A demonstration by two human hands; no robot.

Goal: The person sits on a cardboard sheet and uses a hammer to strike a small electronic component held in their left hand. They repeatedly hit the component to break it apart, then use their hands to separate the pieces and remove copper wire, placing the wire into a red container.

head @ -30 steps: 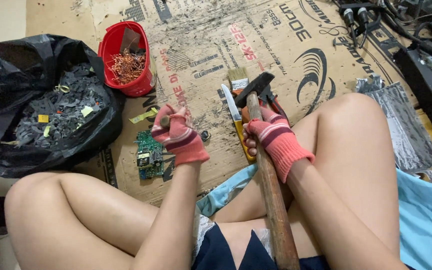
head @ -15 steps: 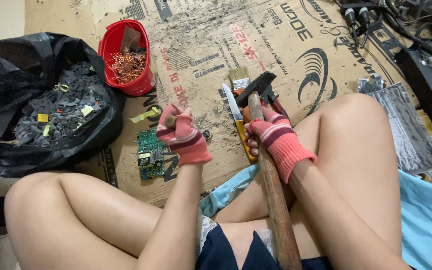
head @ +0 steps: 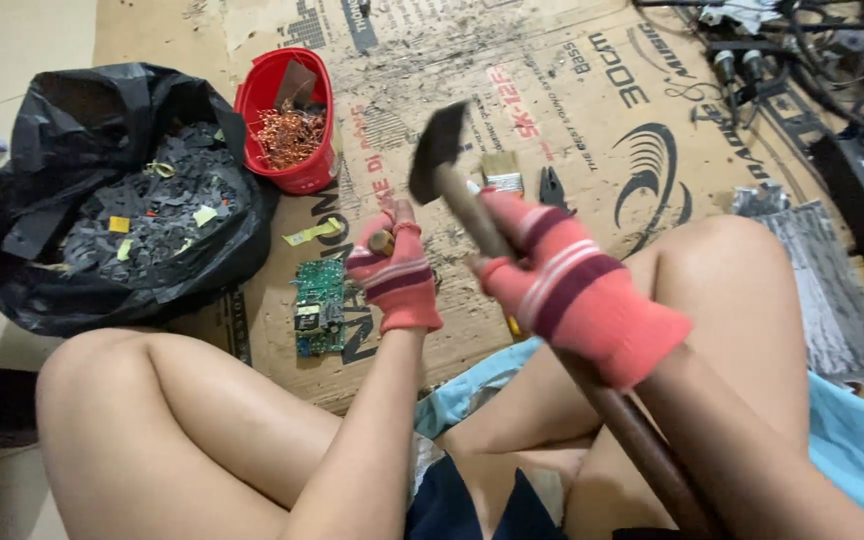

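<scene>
Your right hand (head: 562, 285), in a pink striped fingerless glove, is clamped around the wooden handle of a hammer (head: 472, 205). You hold the hammer raised above the cardboard sheet (head: 592, 120), with its dark metal head at the top, tilted up and to the left. The handle is long, brown and worn, and runs down past your right thigh to the bottom edge of the view.

Your left hand (head: 397, 275), in a matching glove, is closed around a small upright object with a rounded tan top; what it is cannot be told. This hand sits low over the cardboard, just to the right of a green circuit board (head: 320, 305).

Beyond the hammer head lie a paintbrush (head: 502, 172) and dark pliers (head: 554, 188). A red bucket (head: 292, 120) holds copper wire scraps. Beside it, a black bag (head: 122, 195) holds dark grey fragments.
</scene>
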